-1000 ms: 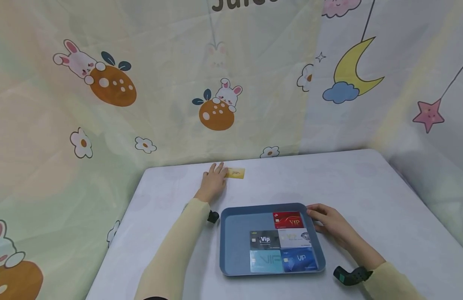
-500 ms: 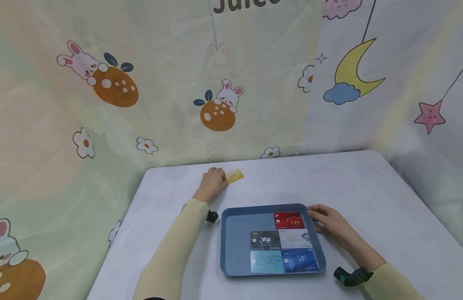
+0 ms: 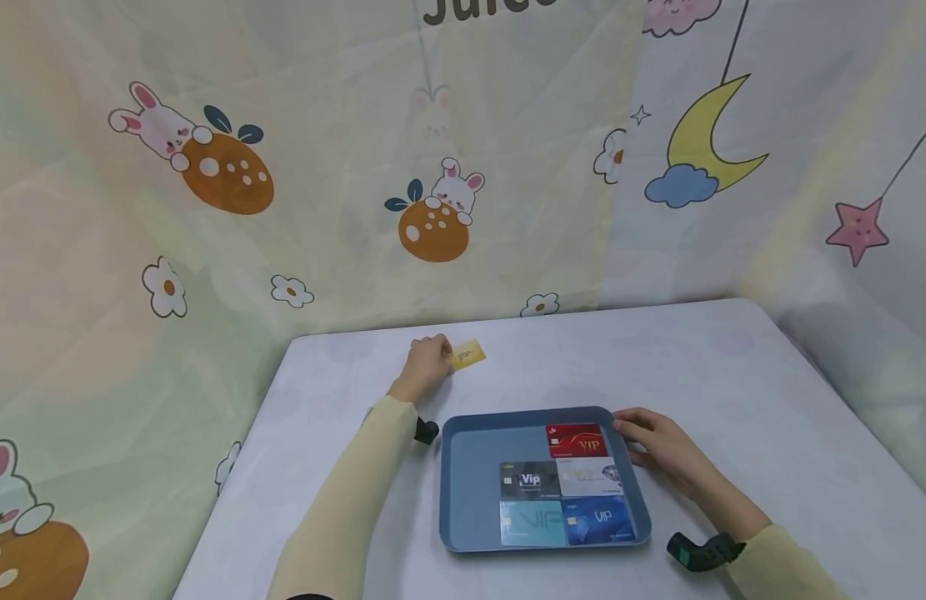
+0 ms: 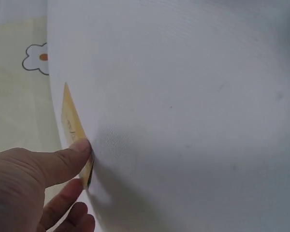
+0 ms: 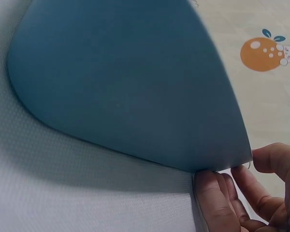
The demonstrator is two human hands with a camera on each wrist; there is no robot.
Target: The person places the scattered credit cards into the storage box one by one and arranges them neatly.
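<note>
My left hand point(image 3: 427, 363) pinches a yellow card point(image 3: 468, 355) near the far edge of the table. Close up in the left wrist view, the thumb lies on the card point(image 4: 71, 118), which stands tilted off the white surface, its lower end at the fingers. A blue-grey tray point(image 3: 470, 483) lies nearer, and my right hand point(image 3: 661, 443) holds its right rim at the far corner. Inside the tray, on its right side, lie a red card point(image 3: 578, 440), a dark grey card point(image 3: 528, 481), a silvery white card point(image 3: 586, 477), a teal card point(image 3: 532, 523) and a blue card point(image 3: 599, 520).
A white cloth covers the table point(image 3: 703, 367). Behind it hangs a printed fabric backdrop point(image 3: 320, 167) with rabbits, flowers and a moon. Dark wrist cameras sit on the left wrist point(image 3: 427, 432) and the right wrist point(image 3: 704, 553).
The left fingers, earlier spread over the yellow card's left end, have drawn in to pinch it. The card has turned and tilted up. The right hand and tray stay put.
</note>
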